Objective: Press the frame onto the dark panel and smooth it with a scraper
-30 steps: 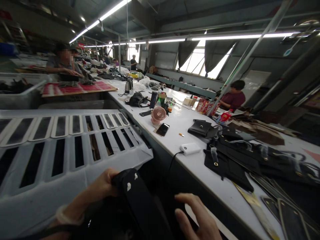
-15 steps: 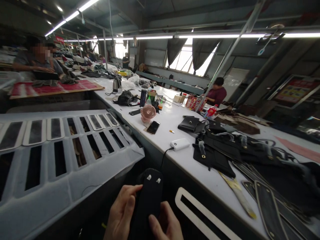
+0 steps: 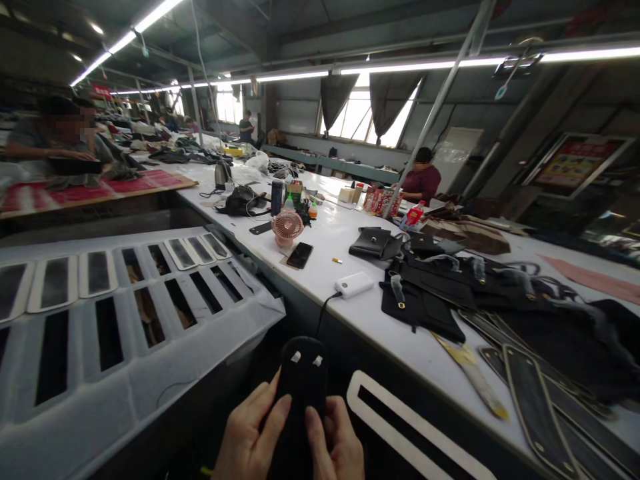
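Between my hands is a long black strap-like piece [image 3: 303,383] with a rounded far end. Two small whitish tabs stick up near that end, and its near part runs out of view at the bottom. My left hand [image 3: 254,427] grips its left edge, with the thumb lying on top. On the right edge, my right hand [image 3: 335,437] pinches it the same way, thumb on the upper face. Just to the right lies a pale, rounded frame-like strip [image 3: 395,420] with a dark slot along its middle.
A slotted, plastic-covered rack [image 3: 145,380] holding framed dark pieces is at left. The white table [image 3: 320,267] bears a pink fan [image 3: 287,228], a phone [image 3: 301,255], a white power bank [image 3: 355,285], black leather bags [image 3: 373,243] and straps [image 3: 537,407]. Several people work farther back.
My left thumb has come down onto the black piece, and my right hand has moved slightly up along its edge. The whole view has shifted slightly.
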Demonstrator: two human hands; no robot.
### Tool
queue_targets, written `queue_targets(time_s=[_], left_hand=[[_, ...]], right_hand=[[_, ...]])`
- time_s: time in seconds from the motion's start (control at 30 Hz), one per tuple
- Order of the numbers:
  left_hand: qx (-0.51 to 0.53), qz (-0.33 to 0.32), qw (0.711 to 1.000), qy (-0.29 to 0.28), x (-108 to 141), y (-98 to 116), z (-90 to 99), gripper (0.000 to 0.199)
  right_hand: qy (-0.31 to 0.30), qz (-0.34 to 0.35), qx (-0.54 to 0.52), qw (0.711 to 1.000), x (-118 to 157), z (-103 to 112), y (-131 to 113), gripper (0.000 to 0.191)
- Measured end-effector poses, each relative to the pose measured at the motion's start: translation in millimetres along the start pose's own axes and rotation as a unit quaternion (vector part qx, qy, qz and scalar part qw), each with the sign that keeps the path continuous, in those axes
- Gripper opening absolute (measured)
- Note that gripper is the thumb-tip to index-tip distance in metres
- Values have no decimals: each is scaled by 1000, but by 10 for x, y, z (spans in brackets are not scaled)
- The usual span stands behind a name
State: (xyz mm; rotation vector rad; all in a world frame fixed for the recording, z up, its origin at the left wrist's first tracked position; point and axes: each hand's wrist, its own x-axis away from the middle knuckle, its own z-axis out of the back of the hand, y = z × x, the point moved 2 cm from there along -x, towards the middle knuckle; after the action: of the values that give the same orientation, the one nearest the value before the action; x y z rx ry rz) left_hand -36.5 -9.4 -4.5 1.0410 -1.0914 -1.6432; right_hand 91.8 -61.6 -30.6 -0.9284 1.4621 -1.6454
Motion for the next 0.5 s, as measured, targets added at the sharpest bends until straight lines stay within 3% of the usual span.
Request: queue_targets(time_s=[0.27,0.5], left_hand=[[24,8,999,-36,-28,-129,-75,39],[101,56,993,-23,-22,-154,-177,52]], right_hand=[[32,19,23,999,3,40,-47,41],[48,38,42,997,-96,99,-250,36]])
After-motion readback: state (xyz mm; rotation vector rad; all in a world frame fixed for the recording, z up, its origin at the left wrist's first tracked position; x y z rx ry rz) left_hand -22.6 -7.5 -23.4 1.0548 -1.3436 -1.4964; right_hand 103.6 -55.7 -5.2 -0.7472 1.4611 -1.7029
